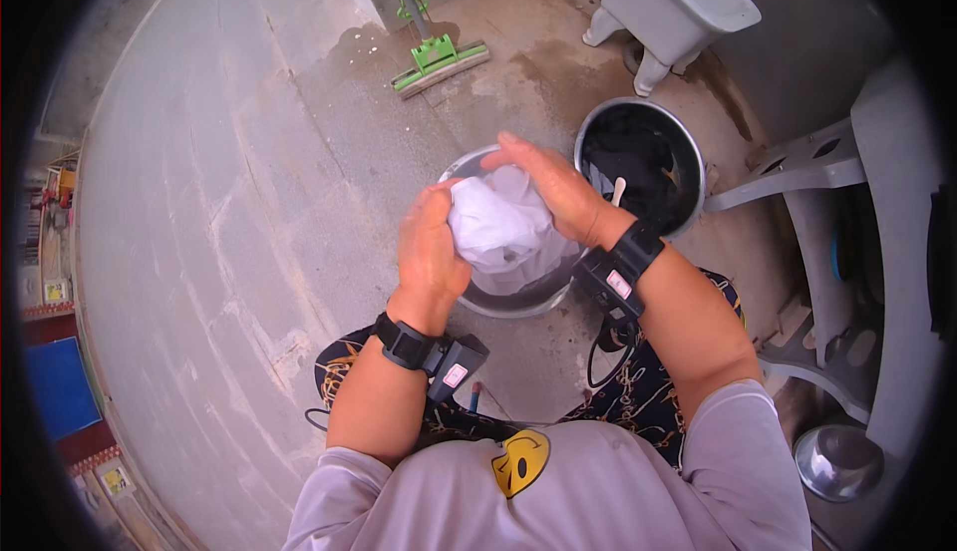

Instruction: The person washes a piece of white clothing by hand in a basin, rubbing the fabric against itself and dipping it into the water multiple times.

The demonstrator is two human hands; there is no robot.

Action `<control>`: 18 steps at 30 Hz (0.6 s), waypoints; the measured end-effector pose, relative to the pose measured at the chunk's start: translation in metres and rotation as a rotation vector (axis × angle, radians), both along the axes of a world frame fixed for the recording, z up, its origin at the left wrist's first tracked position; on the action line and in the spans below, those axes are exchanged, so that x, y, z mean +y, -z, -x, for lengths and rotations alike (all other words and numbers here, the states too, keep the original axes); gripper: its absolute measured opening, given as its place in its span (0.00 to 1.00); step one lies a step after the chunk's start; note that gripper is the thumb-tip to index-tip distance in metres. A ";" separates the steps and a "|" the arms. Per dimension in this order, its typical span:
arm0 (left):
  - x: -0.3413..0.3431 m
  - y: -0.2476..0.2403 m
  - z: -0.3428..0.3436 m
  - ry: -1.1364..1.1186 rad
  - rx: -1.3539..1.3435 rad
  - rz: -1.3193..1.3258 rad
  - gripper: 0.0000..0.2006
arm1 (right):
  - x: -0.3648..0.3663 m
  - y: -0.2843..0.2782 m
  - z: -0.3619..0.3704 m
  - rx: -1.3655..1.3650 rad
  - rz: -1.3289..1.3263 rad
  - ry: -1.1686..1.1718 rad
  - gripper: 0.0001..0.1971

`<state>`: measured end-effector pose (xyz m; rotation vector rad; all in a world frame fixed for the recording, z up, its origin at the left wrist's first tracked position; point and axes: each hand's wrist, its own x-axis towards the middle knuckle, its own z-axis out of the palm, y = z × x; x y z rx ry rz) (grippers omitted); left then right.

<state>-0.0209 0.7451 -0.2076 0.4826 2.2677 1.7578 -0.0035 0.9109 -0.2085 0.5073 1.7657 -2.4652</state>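
Between my two hands I hold a bunched white cloth (498, 222), wet-looking and crumpled, above a round metal basin (533, 304) on the floor. My left hand (432, 247) presses on the cloth's left side, its fingers curled over the top edge. On the other side my right hand (558, 192) grips the cloth, fingers reaching across its far edge. Part of the cloth hangs into the basin, and the basin's contents are mostly hidden. A second metal basin (690, 142) with dark cloth (633, 152) in it stands just right of the first.
A green sponge mop (437, 57) stands on the wet floor at the far side. Beyond the dark cloth is a white footed tub (678, 2). A grey plastic rack (807, 177) stands on the right, with a metal bowl (837, 461) near it. Concrete floor (219, 202) stretches left.
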 end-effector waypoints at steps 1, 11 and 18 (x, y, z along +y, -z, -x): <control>-0.002 0.007 0.009 -0.050 -0.279 -0.276 0.11 | -0.001 -0.005 0.002 -0.047 0.210 -0.106 0.09; -0.008 0.031 0.010 -0.254 0.047 -0.263 0.11 | -0.058 -0.029 -0.036 0.695 -0.822 -0.019 0.06; 0.003 0.030 -0.025 0.127 -0.255 -0.075 0.19 | -0.048 0.023 -0.016 0.376 -0.775 0.170 0.07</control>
